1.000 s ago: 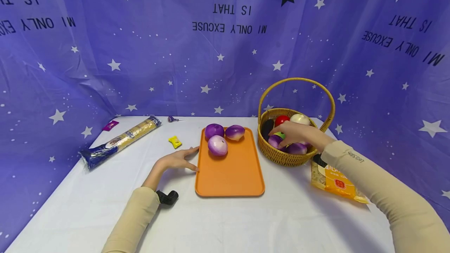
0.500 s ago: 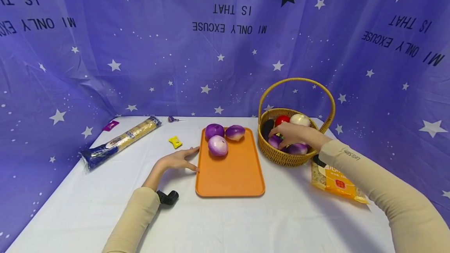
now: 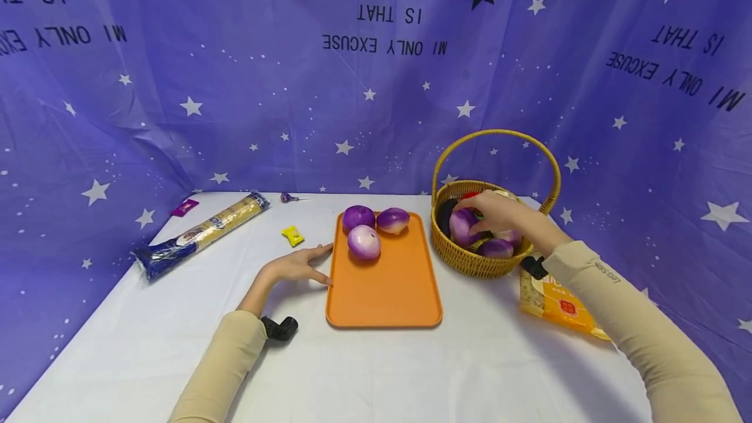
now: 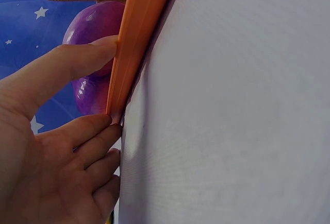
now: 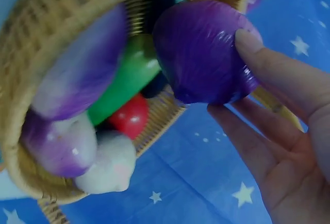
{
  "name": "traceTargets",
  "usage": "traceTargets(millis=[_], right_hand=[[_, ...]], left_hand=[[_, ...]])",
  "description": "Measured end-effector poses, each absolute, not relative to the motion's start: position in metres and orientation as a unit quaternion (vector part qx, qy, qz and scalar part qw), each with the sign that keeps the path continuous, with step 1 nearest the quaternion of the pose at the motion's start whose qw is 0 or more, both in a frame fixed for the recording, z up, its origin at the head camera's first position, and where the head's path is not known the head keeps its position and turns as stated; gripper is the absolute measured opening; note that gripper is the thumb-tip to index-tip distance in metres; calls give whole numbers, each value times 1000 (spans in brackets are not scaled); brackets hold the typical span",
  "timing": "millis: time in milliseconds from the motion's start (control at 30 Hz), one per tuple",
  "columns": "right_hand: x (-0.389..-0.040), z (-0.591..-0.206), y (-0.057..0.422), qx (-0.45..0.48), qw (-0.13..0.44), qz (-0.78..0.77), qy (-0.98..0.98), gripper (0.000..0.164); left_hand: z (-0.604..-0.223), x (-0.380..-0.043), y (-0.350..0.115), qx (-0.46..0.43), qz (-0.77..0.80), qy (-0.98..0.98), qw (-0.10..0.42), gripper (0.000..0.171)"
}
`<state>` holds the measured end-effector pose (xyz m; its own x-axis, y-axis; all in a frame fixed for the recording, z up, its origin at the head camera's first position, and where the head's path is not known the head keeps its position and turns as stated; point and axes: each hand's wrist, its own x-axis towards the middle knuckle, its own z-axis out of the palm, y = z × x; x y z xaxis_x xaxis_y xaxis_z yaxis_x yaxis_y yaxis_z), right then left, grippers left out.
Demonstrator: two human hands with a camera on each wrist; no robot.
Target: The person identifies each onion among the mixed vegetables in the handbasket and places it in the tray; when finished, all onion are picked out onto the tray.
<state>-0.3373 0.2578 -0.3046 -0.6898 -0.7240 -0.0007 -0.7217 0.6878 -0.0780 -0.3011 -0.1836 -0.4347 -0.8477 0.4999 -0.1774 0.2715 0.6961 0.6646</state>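
Observation:
My right hand [image 3: 499, 211] pinches a purple onion [image 3: 463, 226] between thumb and fingers at the mouth of the wicker basket [image 3: 476, 269]. In the right wrist view this onion [image 5: 201, 51] appears larger than the other vegetables. My left hand [image 3: 296, 266] touches the left edge of the orange tray [image 3: 388, 299], its fingers fairly straight. Its thumb lies at the rim and its fingertips at the tray's side in the left wrist view. Three purple onions [image 3: 364, 243] sit together at the tray's far end.
In the basket lie more purple onions [image 5: 85, 72], a green vegetable [image 5: 126, 80], a red one [image 5: 130, 117] and a whitish one [image 5: 111, 162]. A yellow food bag [image 3: 558, 302] lies beside it. A long noodle pack [image 3: 202, 235], wrapped candies [image 3: 292, 235] and a lollipop [image 3: 288, 198] lie at left.
My right hand has risen slightly in the basket, lifting the purple onion up from among the others. The left hand and the tray stay where they were.

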Motion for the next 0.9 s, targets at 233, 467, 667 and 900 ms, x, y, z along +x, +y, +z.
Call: traceTargets(millis=[233,467,667,900], right_hand=[[-327,-300,261,-369,-56,-80,924,52],[-310,-306,248,-348,-93,-176,916,54],[-303,-328,222,-361,-105,-244,894,56],[-302,-359,189,-358,-98,-290,882,53]], left_hand=[[-434,-301,-183,212,327,904,175,96],[-431,-299,-183,212,328,904,176,95],[-434,-301,-184,212,325,905,174,96],[-435,-302,-185,216,324,904,179,96]])
